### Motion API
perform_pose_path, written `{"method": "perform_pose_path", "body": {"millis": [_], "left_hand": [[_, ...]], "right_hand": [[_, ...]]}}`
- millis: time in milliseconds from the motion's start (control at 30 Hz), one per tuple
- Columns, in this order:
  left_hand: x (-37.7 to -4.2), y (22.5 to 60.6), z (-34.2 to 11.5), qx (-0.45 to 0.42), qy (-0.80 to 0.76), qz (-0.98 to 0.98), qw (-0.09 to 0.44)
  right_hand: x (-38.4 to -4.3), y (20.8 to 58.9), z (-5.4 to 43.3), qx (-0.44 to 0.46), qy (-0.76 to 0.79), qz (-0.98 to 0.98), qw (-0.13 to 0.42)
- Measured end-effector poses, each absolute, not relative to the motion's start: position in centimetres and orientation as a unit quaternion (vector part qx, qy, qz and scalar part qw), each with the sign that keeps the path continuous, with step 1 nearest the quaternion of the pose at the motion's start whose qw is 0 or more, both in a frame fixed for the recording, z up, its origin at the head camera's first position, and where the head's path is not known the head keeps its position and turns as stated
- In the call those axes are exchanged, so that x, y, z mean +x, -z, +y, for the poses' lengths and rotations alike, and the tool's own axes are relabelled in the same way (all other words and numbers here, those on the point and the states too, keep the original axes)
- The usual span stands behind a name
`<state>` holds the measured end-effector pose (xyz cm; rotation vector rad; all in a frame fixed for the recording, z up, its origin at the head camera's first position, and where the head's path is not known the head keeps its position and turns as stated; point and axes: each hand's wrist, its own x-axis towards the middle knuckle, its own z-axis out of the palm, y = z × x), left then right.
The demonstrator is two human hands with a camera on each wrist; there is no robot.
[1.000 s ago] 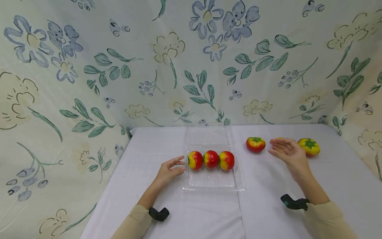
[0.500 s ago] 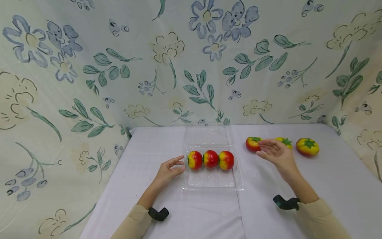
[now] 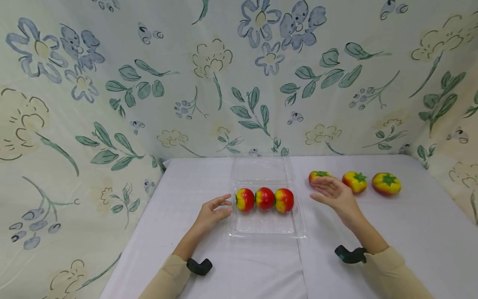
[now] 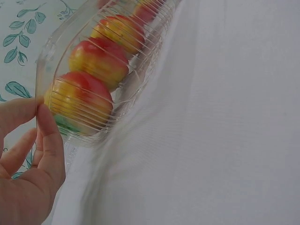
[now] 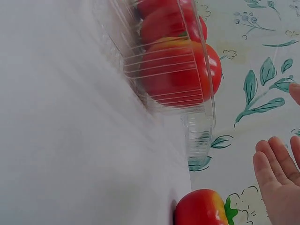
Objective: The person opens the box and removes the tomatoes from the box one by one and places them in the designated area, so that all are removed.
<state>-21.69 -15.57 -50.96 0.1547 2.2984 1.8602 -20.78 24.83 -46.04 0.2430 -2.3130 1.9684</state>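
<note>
A clear plastic clamshell box (image 3: 263,227) lies on the table with its lid (image 3: 261,170) folded back. Three glossy red-and-yellow persimmon-like fruits (image 3: 264,198) lie on their sides in a row across the box's far half. At the box's left edge, my left hand (image 3: 210,214) pinches the rim between thumb and finger, plain in the left wrist view. My right hand (image 3: 336,199) hovers right of the box, fingers extended and nothing in it. It partly covers the nearest loose fruit (image 3: 317,174) in the head view.
Two more loose fruits, a middle one (image 3: 354,182) and a far-right one (image 3: 386,184), stand in line with their green tops up. White cloth covers the table (image 3: 186,178). A floral curtain (image 3: 209,104) hangs behind it.
My right hand has moved left, from in front of the middle loose fruit to in front of the leftmost one. The left hand, box and fruits have stayed put.
</note>
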Motion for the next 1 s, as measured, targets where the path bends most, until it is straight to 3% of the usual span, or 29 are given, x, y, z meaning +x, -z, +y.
{"method": "perform_pose_path", "body": {"millis": [1000], "left_hand": [[-21.5, 50.5, -15.4, 0.053, -0.626, 0.773, 0.088]], "right_hand": [[-22.2, 47.3, 20.4, 0.132, -0.607, -0.783, 0.017]]}}
